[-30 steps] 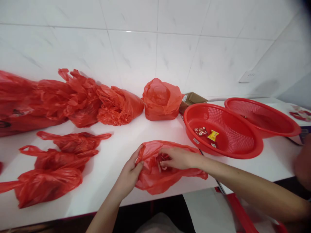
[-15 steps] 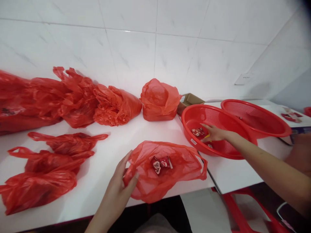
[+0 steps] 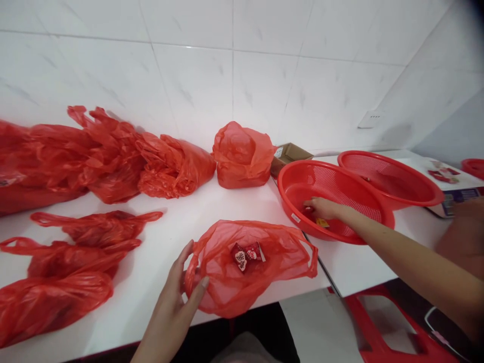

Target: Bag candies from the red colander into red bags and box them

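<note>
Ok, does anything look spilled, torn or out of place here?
Nothing stands out. Red packaging sits inside the open bag, with the left hand at its edge; the right hand is in the front basket. No spill or tear shows.

I take this, from afar, for a small indoor workroom or packing room; can't tell if shop or home. Marbled white tile wall [image 3: 189, 75] on the far side, socket plate [image 3: 371, 119] at far right. White tables [image 3: 181, 222] stand along it. Red plastic bags [image 3: 174, 166] in rows at left, perforated red baskets [image 3: 333, 181] at right, cardboard box [image 3: 293, 153] far middle. Near right, apparently a red stool [image 3: 357, 317].
</note>
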A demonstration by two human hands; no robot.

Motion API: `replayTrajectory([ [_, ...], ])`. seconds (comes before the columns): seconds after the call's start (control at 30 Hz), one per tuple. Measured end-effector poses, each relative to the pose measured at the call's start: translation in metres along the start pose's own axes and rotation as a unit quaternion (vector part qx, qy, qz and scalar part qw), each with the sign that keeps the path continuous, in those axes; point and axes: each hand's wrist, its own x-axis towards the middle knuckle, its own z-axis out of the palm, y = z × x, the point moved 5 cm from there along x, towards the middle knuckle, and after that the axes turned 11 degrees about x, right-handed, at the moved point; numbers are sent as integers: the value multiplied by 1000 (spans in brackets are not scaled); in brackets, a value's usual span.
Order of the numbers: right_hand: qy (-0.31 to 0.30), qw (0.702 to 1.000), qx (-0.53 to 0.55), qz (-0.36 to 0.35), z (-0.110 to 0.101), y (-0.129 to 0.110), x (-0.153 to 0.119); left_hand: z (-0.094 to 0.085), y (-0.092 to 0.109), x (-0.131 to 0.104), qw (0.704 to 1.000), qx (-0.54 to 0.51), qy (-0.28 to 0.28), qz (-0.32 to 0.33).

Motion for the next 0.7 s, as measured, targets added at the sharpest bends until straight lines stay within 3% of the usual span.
replayTrajectory([
  [0.1,15,999,44,-25,-19,-29,-8,-3,-1,-1,1000,-9,-1,-14],
  [0.17,48,992,105,-56,-31,-66,-20,-3,-1,0,999,-21,6,-23],
  [0.23,61,973,200,-93,-28,-113,-37,-2,1,3,998,-43,20,-28],
  [0.3,11,946,294,-138,0,-165,-55,0,5,6,997,-62,38,-37],
  [0.33,-46,935,310,-166,23,-189,-63,2,8,7,996,-70,45,-40],
  [0.37,-112,926,299,-200,49,-211,-71,4,11,8,995,-77,48,-41],
  [0.43,-147,927,236,-252,92,-238,-79,8,16,8,993,-101,43,-41],
  [0.5,-143,940,164,-261,118,-247,-79,9,19,7,989,-141,36,-38],
  [0.57,-152,948,134,-244,119,-245,-75,6,19,6,982,-181,45,-41],
  [0.63,-160,951,151,-216,95,-234,-68,0,18,4,976,-204,60,-44],
  [0.7,-114,962,176,-177,55,-209,-57,-5,16,2,975,-208,60,-50],
])
